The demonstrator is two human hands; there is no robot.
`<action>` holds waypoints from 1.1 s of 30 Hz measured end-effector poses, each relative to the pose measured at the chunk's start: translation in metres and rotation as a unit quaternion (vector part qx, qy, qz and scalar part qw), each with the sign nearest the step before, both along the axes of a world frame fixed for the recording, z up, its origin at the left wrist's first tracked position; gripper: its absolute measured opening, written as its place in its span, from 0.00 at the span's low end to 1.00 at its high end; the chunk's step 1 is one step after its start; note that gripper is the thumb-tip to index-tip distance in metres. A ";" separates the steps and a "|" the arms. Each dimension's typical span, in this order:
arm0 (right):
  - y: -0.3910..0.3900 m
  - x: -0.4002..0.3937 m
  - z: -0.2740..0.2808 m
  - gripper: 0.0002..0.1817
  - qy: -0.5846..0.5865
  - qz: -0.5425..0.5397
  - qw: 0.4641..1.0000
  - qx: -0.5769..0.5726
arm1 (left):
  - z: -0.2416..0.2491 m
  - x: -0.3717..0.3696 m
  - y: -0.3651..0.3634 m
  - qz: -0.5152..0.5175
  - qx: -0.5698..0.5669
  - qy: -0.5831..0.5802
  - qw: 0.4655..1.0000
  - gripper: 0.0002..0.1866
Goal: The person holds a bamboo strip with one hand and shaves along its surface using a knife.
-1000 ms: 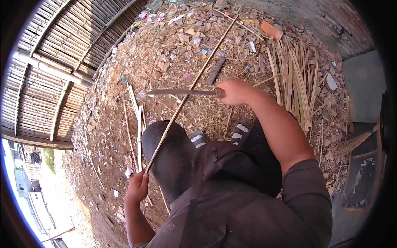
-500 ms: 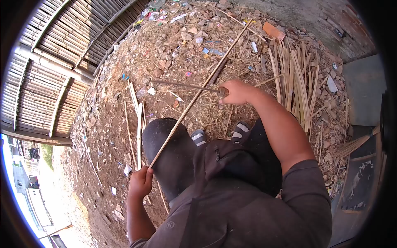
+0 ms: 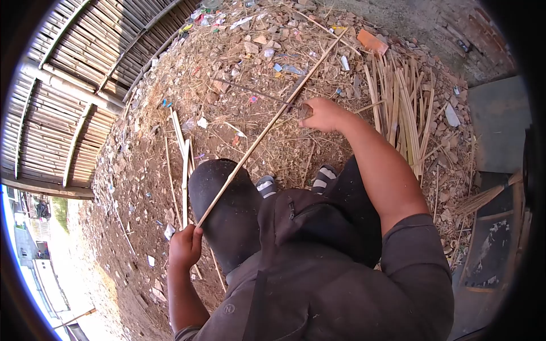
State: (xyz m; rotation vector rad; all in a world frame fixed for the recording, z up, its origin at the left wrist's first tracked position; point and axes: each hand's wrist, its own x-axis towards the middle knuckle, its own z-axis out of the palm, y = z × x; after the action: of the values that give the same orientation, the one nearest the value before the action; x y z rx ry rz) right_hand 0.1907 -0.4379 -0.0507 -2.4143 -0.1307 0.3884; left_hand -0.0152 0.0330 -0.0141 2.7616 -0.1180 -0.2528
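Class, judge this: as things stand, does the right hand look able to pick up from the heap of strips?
Probably not: the heap of strips lies nearby with nothing seen blocking the way, but the right hand grips the knife and would likely have to free itself first.

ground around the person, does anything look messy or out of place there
Yes: plastic scraps and broken rubble litter the ground, so it looks uncleared. The loose strips are splayed rather than neatly stacked, and an orange block stands out beside them.
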 end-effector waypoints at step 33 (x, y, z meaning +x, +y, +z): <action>-0.018 -0.019 0.036 0.09 -0.049 -0.058 0.849 0.523 | -0.048 -0.062 0.036 -0.010 0.056 -0.106 0.993 0.12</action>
State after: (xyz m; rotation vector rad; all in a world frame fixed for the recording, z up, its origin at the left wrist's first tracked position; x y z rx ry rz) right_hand 0.1712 -0.4562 -0.0150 -1.3394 -0.1799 0.0762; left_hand -0.0768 0.0694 -0.0617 2.8925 -0.1918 0.0300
